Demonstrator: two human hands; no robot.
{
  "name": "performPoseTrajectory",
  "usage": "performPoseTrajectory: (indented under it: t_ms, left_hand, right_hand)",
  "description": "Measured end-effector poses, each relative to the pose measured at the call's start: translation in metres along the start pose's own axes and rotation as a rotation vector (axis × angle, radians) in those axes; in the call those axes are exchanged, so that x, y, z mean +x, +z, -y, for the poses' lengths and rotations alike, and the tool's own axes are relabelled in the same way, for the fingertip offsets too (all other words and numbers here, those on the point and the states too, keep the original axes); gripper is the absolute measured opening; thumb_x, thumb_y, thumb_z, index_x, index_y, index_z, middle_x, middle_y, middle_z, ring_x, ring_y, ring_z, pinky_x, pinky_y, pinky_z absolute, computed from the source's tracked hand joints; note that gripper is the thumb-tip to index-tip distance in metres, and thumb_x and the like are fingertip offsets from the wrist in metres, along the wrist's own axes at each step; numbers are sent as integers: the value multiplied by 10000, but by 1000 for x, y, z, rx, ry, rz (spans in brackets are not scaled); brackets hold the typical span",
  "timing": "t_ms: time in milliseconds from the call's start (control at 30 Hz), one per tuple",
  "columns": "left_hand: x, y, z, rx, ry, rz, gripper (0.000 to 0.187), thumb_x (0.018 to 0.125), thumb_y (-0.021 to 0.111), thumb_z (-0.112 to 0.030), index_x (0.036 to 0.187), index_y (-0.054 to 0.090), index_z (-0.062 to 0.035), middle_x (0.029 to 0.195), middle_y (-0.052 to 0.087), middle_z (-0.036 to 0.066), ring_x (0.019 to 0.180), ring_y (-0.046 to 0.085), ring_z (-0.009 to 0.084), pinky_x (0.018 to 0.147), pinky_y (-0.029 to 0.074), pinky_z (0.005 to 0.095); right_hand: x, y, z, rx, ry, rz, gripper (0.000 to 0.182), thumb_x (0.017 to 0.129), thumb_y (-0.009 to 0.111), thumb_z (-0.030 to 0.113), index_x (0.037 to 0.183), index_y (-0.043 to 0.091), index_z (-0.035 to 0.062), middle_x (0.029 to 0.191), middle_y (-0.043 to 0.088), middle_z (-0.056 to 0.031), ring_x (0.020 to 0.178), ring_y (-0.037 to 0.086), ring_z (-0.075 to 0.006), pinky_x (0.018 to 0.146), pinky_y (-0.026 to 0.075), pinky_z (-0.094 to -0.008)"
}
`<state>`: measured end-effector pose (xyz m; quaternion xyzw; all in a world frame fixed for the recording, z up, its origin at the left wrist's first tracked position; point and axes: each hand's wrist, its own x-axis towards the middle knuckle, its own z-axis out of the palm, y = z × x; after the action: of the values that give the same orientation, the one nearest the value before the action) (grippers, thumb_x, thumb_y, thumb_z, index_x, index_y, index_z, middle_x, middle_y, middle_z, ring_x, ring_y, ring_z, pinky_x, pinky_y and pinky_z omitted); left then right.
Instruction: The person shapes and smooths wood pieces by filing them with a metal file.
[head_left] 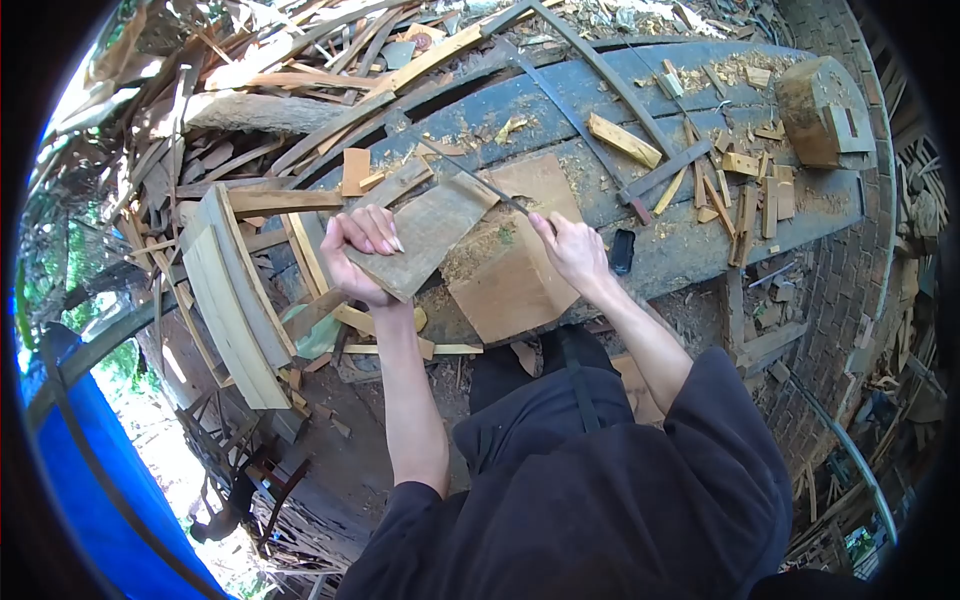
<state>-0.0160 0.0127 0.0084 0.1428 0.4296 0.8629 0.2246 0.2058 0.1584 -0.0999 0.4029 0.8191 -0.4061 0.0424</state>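
My left hand (365, 250) is closed round the near left edge of a flat, weathered wooden board (428, 232), which is held tilted over the bench. My right hand (570, 250) grips the near end of a long, thin, dark tool (475, 180), perhaps a file. Its shaft crosses the board's far right corner, pointing away to the upper left. The handle is hidden in my fist. Beneath, a brown wooden panel (515, 285) lies on the dark bench (670, 270), with sawdust scattered on it.
A metal square (665, 170) and several wood offcuts (745, 220) lie to the right. Farther right stands a thick wooden block (822, 115). Curved pale planks (235, 300) lean at the left, and scrap wood (260, 110) is heaped behind.
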Motion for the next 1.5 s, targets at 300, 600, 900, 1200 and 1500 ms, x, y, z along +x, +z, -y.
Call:
performPoseTrajectory:
  t_ms: [300, 600, 900, 1200, 1500]
  left_hand:
    - [1, 7, 1, 1, -2, -4, 453, 1075, 314, -258, 653, 413, -127, 523, 461, 68, 520, 423, 194, 657, 398, 350]
    - [-1, 7, 2, 20, 13, -20, 451, 1075, 324, -253, 650, 411, -128, 516, 451, 63, 512, 412, 189, 641, 392, 345]
    - [-2, 7, 3, 7, 1, -36, 457, 1076, 325, -255, 647, 413, -125, 521, 456, 68, 519, 417, 193, 651, 395, 348]
    - [-2, 16, 4, 20, 13, -44, 453, 1071, 320, -254, 645, 407, -128, 513, 449, 66, 512, 410, 186, 649, 392, 350]
    - [-5, 7, 2, 9, 31, -40, 458, 1071, 314, -253, 644, 420, -127, 505, 457, 67, 498, 410, 189, 643, 404, 345]
  right_hand:
    - [-5, 26, -9, 45, 43, -30, 603, 1069, 478, 564, 829, 598, 24, 657, 602, -266, 684, 641, -483, 594, 467, -536]
    - [-16, 15, 11, 221, -96, -199, 584, 1062, 494, 557, 817, 615, 40, 681, 647, -244, 682, 664, -456, 600, 499, -538]
    - [-16, -1, 19, 237, -73, -200, 625, 1055, 478, 586, 834, 644, 26, 695, 656, -265, 727, 673, -479, 666, 510, -565]
    - [-20, -8, 4, 267, -68, -212, 561, 1064, 513, 522, 838, 592, 14, 689, 616, -295, 729, 640, -508, 620, 460, -578]
    - [-9, 4, -10, 33, 79, -43, 608, 1063, 480, 568, 846, 606, 15, 686, 628, -278, 698, 642, -493, 624, 467, -582]
